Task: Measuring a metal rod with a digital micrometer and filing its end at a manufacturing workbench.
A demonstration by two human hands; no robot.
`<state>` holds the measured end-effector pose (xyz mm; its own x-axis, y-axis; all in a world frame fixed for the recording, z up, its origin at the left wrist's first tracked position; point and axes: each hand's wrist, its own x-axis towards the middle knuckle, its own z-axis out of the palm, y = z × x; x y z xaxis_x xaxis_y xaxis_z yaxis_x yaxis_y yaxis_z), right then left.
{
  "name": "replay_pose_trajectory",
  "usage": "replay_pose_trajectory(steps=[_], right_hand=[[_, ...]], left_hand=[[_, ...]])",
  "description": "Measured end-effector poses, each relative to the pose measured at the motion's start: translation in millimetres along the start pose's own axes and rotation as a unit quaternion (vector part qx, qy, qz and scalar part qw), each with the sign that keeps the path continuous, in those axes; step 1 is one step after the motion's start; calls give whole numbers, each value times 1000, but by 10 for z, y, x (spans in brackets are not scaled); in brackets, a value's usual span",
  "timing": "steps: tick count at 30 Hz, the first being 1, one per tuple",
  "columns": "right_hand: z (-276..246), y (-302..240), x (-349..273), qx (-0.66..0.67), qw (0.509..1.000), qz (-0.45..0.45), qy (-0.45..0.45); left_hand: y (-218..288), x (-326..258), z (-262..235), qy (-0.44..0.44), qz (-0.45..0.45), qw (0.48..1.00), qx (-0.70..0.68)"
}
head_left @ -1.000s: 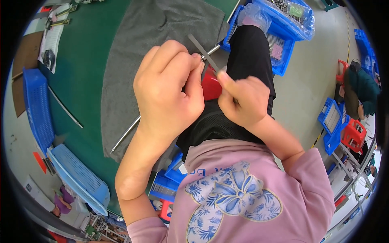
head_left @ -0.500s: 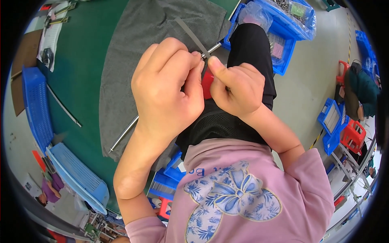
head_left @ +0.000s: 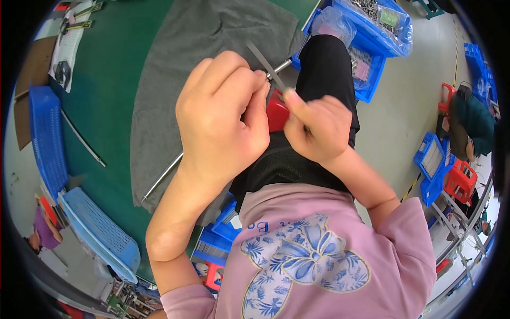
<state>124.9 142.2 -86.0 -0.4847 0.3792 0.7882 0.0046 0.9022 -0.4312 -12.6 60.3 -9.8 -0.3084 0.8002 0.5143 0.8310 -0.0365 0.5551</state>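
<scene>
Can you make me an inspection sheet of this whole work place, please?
Surface: green table, grey cloth spread on it.
Job's things: flat grey strip crossing a metal rod; another rod length shows lower left, any join hidden.
Clutter: blue basket and light-blue basket at left; blue bin at upper right.
Hands: left hand pinches the rod; right hand grips the strip.
Cables: nothing seen clearly.
Surroundings: red stool and a person at right.

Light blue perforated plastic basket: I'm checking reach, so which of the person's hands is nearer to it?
Left. The left hand is above and right of the light blue basket in the picture; the right hand lies farther right, beyond the left hand.
</scene>
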Motion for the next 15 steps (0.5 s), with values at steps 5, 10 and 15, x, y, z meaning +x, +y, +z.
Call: replay_pose_trajectory(steps=[5, 10, 15], right_hand=[[-185, -149, 176, -12, 998, 41, -43], [-314, -232, 438, -27, 989, 60, -131], [-353, -259, 287, -38, 992, 59, -107]], left_hand=[[-12, -26, -8, 4, -11, 1000, 3], [4, -9, -4, 0, -3, 1000, 7], [0, -15, 1, 10, -11, 1000, 1]])
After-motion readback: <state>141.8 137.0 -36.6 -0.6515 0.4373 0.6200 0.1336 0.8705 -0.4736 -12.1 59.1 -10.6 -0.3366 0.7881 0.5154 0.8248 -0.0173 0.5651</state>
